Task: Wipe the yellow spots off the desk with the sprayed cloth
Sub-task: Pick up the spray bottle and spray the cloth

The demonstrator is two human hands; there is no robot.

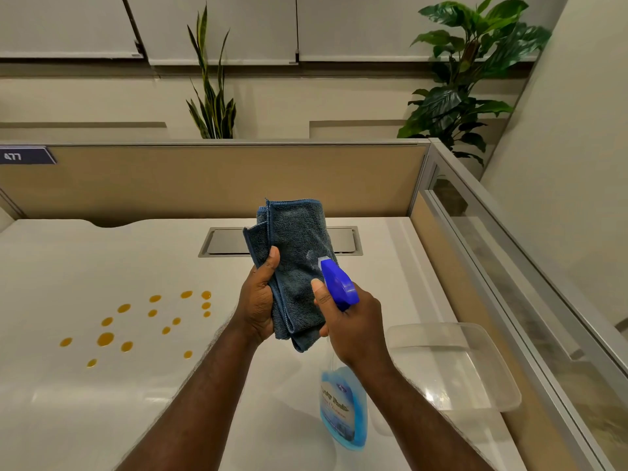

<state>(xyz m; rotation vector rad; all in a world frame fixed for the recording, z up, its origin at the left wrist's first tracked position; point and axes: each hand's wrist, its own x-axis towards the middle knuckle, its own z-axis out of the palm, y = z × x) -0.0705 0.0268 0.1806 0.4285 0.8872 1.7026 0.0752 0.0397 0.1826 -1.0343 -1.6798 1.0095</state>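
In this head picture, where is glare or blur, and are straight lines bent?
Head view: glare on the clear plastic tray and glossy white desk; wide-angle lens bends the beige partition edges; blue spray bottle label is blurred; yellow spots look sharp.

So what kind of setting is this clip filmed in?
Most likely an office cubicle: a white desk enclosed by tan partition panels, a numbered tag reading 477 on the partition, and a cable hatch set into the desktop.
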